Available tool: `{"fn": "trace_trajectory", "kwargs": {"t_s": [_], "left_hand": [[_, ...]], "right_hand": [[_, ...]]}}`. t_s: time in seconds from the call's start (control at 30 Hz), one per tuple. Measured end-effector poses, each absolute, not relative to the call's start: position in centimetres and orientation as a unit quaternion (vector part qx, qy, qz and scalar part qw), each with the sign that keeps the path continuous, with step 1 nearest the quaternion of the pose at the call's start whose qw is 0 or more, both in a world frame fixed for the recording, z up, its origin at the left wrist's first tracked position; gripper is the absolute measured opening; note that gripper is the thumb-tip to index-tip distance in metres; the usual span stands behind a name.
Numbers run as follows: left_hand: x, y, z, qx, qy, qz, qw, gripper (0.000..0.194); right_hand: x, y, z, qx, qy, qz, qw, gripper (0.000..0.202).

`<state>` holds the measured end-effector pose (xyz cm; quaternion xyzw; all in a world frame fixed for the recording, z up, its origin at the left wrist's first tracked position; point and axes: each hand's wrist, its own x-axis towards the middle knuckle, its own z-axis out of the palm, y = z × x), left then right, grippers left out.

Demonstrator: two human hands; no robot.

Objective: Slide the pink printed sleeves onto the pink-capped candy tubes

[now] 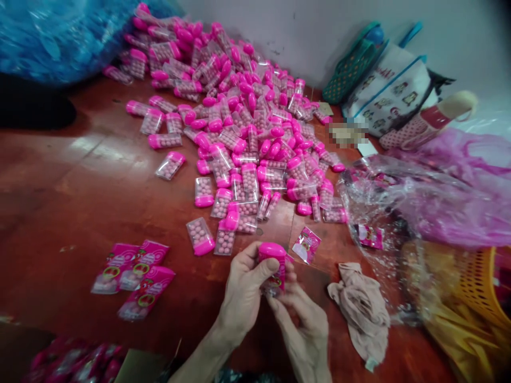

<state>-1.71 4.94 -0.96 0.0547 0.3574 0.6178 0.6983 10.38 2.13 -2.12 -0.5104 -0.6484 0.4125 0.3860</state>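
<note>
Near the bottom centre, my left hand [244, 290] is closed around a pink-capped candy container [274, 260], its thumb across the front. A printed pink wrapper covers the container's body. My right hand [301, 314] touches the container's lower end with bent fingers; some fingers are behind it and partly hidden. Beyond my hands spreads a large pile of clear containers [249, 175] with pink caps and pale pink balls inside. A flat printed pink sleeve [306, 245] lies just right of the held container. Several wrapped containers [147, 293] rest on the floor to the left.
A beige cloth [361, 308] lies at the right, beside clear plastic and a yellow basket [477, 282]. Bags [389, 88] stand against the wall. A blue plastic bag [67, 40] fills the upper left. More pink packs [75, 361] are at the lower left.
</note>
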Motion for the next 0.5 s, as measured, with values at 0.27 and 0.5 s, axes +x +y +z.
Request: {"fn": "trace_trajectory", "kwargs": {"t_s": [0.27,0.5], "left_hand": [[-2.1,4.1,-0.8,0.273,0.530,0.509,0.621,0.011],[-1.6,3.8,-0.6,0.368,0.563,0.458,0.581,0.006]], "right_hand": [[12.6,5.3,1.0,-0.593,-0.535,0.467,0.379,0.018],[10.6,6.5,1.8,-0.511,-0.615,0.519,0.302,0.010]]}}
